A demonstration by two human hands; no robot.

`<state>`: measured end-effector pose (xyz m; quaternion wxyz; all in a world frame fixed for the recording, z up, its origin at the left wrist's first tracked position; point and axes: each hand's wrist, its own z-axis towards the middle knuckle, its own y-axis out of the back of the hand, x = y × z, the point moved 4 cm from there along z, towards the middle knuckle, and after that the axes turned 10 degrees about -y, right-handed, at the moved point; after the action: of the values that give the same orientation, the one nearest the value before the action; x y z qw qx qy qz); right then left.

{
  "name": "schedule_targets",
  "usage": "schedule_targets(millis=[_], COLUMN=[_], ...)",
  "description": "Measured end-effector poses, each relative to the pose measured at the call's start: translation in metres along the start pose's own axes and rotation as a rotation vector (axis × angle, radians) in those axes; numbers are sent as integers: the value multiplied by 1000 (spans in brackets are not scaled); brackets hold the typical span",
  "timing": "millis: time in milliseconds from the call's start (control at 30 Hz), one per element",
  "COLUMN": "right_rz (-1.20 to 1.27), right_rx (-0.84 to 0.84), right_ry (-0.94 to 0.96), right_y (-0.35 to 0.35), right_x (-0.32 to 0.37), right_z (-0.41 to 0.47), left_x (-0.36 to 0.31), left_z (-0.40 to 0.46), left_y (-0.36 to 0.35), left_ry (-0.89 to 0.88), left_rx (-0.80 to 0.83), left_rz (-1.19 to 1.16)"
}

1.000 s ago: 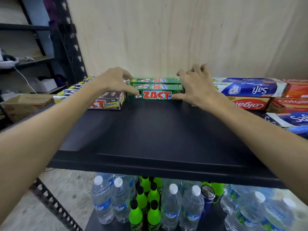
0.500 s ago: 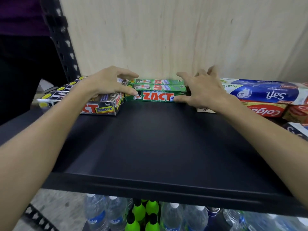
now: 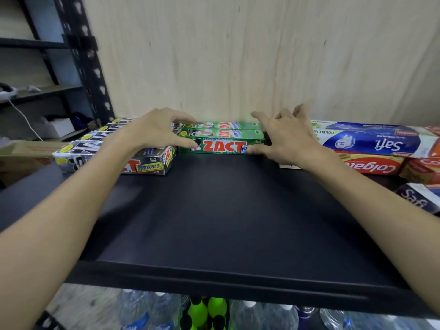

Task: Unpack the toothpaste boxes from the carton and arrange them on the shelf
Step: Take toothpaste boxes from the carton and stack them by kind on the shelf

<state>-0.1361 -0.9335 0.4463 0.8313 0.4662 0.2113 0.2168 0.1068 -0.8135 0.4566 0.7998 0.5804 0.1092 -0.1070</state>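
Observation:
Three green ZACT toothpaste boxes (image 3: 222, 139) lie side by side at the back of the black shelf (image 3: 214, 234), against the wooden wall. My left hand (image 3: 154, 129) holds their left end, thumb on the front box's face and forefinger curved over the rear box. At their right end, my right hand (image 3: 285, 134) touches the front box with its thumb while its fingers are spread and lifted. Black and silver ZACT Smokers boxes (image 3: 114, 151) sit in a row just left of the green ones, partly under my left wrist.
Blue Safi boxes (image 3: 376, 141) and red Colgate boxes (image 3: 371, 165) are stacked at the right of the shelf. A brown cardboard carton (image 3: 26, 151) lies beyond the shelf's left end. Water bottles (image 3: 147, 313) and green bottles (image 3: 204, 313) stand on the level below.
My right hand's fingers have spread and lifted off the green boxes' end. The left hand keeps its hold. The view has shifted slightly.

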Motion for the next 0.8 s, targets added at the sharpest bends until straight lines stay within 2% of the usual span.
schedule_targets(millis=[200,300,400,500,567,667,800], right_rz=[20,43,132,187,213,212,157], right_rx=[-173,-260,-323,-393,-419,-399,-324], right_ry=[15,-11,-46,-106,-147,-234,-337], right_y=[7,16,27,41,50,63,77], right_x=[1,-1,-4,-13,-23,-53,-114], right_z=[-8,-20,-38,-61,-77,-91,-104], left_x=[-15,-38,-65,-92,-110,-135,-167], left_z=[-6,-12,-20,-29,-33,-32,-19], left_y=[4,6,-5,-20,-26,-36,-56], left_ry=[22,4,-66,-130,-149,-135,-115], left_rx=[-44,-188,-333,-418,-470,-476,-398], left_rz=[-8,-13,81,131,82,-78,-188])
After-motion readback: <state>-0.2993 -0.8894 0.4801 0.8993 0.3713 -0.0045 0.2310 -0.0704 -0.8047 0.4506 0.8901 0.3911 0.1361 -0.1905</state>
